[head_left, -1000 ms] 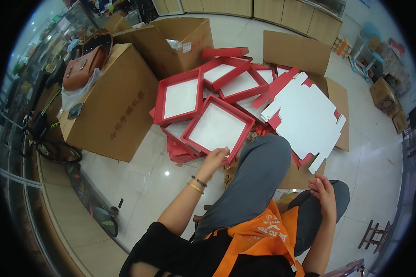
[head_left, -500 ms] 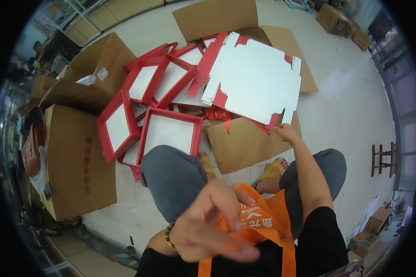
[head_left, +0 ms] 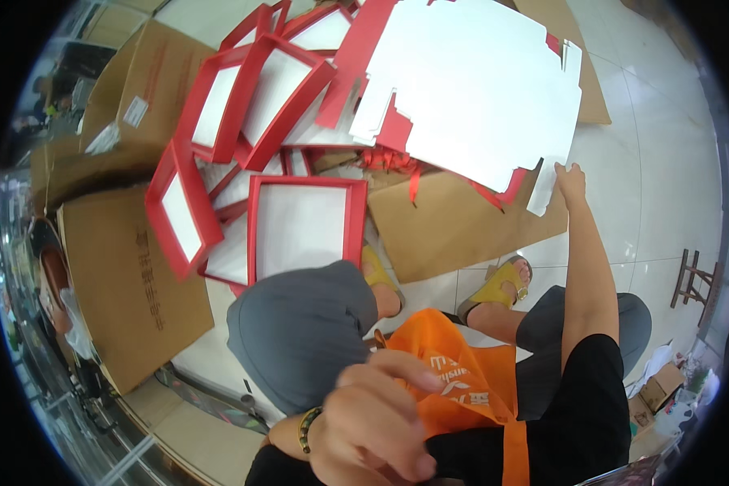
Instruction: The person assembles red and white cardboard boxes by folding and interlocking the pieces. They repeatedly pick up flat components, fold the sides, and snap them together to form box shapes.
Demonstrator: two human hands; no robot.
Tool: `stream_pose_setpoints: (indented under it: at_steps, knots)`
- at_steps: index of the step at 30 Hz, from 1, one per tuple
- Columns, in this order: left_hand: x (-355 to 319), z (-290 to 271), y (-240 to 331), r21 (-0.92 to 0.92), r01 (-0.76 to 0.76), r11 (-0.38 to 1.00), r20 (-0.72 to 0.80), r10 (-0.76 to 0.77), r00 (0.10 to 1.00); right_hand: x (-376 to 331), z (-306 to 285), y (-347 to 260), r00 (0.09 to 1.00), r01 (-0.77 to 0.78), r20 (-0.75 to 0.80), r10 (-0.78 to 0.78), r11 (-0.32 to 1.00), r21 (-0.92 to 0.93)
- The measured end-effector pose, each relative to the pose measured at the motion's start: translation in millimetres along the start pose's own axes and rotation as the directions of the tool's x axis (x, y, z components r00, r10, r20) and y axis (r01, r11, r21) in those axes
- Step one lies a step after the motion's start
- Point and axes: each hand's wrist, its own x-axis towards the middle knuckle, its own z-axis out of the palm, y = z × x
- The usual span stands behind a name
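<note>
A stack of flat white box blanks with red edges (head_left: 470, 81) lies on brown cardboard on the floor ahead of me. My right hand (head_left: 571, 176) is stretched out to its near right corner, fingers pinched on a white flap (head_left: 543, 188). My left hand (head_left: 377, 421) is raised close to the camera above my orange apron (head_left: 462, 381); it is blurred, its fingers are loosely bent and nothing shows in it. Several red-rimmed trays with white insides (head_left: 304, 227) lie in a heap just beyond my left knee (head_left: 300, 324).
Large brown cartons (head_left: 130, 275) stand at my left, one more behind them (head_left: 150, 89). A brown cardboard sheet (head_left: 454, 227) lies under the blanks. My feet in yellow sandals (head_left: 498, 283) rest on the tiled floor. A small wooden stool (head_left: 692, 279) stands at right.
My left hand has left the red tray and come up near the camera. My right arm has reached from my lap out to the white blanks. The view has swung toward them.
</note>
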Motion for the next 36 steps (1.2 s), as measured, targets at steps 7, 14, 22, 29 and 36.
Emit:
stream_pose_setpoints:
  at_steps: [7,14,22,29,36]
  knots:
    - [5,-23,-4,0.276,0.592,0.757,-0.428,-0.455,0.781,42,14,-15,0.99,-0.049,0.14,0.032,0.991,0.125]
    - [14,-17,-19,0.184,0.642,0.745,-0.366,-0.554,0.748,14,-7,-75,0.978,-0.205,-0.011,0.21,0.965,0.163]
    - [11,-17,-20,0.152,0.654,0.741,-0.368,-0.572,0.733,12,-12,-76,0.976,-0.201,-0.047,0.214,0.958,0.204]
    - [-4,-29,-22,0.176,0.734,0.656,-0.481,-0.593,0.645,31,-2,-54,0.948,-0.295,-0.021,0.317,0.904,0.31]
    - [-7,-32,-23,0.13,0.751,0.648,-0.473,-0.625,0.621,25,-22,-72,0.906,-0.378,-0.044,0.421,0.852,0.363]
